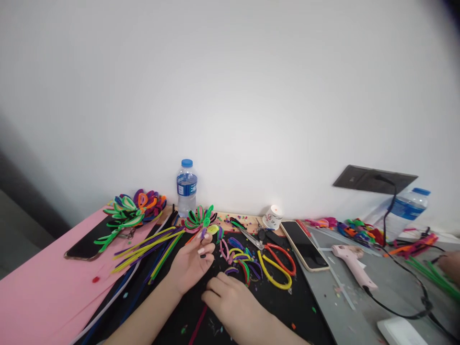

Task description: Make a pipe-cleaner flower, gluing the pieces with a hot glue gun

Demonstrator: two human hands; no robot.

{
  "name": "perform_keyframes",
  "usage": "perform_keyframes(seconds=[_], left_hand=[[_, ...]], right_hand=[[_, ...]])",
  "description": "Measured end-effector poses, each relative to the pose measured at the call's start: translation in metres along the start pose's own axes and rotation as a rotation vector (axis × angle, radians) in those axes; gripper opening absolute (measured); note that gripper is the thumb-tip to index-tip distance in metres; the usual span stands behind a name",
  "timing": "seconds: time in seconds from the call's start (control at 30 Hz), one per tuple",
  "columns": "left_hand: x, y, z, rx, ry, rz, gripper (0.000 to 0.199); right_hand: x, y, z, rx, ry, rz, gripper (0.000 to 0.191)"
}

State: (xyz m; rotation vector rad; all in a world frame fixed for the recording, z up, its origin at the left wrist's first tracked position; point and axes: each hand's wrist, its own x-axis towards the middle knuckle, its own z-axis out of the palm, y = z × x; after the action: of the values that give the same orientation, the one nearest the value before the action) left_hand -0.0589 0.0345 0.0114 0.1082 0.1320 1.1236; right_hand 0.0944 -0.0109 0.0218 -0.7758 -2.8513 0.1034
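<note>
My left hand [194, 261] is closed on a small pipe-cleaner piece, with purple showing at its fingertips, beside a green and pink pipe-cleaner flower [200, 218]. My right hand [230, 299] rests lower and to the right, fingers curled over the black mat [294, 311]. A dark red pipe cleaner [197, 327] runs down from its fingertips. Looped multicolored pieces [244, 258] lie just beyond my right hand. Left of my left hand are loose yellow and purple pipe cleaners [147, 247].
Scissors [276, 263], a paper cup [272, 217] and a phone [304, 245] lie to the right. A pink glue gun [354, 266] has a trailing cord. One water bottle [187, 189] stands by the wall. At left are finished flowers [134, 208]. Another person's hand [450, 266] shows at far right.
</note>
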Motion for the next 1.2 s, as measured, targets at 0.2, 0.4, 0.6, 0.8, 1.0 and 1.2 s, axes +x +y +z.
perform_keyframes(seconds=[0.2,0.4,0.6,0.8,1.0,1.2], left_hand=[[0.002,-0.003,-0.001,0.078,0.055,0.019,0.008],[0.003,-0.005,-0.002,0.096,0.084,0.042,0.011],[0.003,-0.014,-0.002,0.192,0.090,0.019,0.013],[-0.001,-0.035,-0.002,0.393,0.067,-0.061,0.013],[-0.006,-0.049,0.003,0.620,0.042,-0.205,0.004],[-0.007,-0.051,0.003,0.638,0.059,-0.290,0.008]], right_hand=[[-0.015,0.009,-0.009,0.143,0.000,0.152,0.013],[-0.035,0.040,-0.031,0.843,0.227,0.593,0.014],[-0.048,0.060,-0.031,1.415,0.568,0.679,0.009],[-0.050,0.058,-0.023,1.537,0.515,0.728,0.017],[-0.042,0.053,-0.013,1.494,0.467,0.763,0.014],[-0.043,0.054,-0.004,1.460,0.468,0.768,0.012]])
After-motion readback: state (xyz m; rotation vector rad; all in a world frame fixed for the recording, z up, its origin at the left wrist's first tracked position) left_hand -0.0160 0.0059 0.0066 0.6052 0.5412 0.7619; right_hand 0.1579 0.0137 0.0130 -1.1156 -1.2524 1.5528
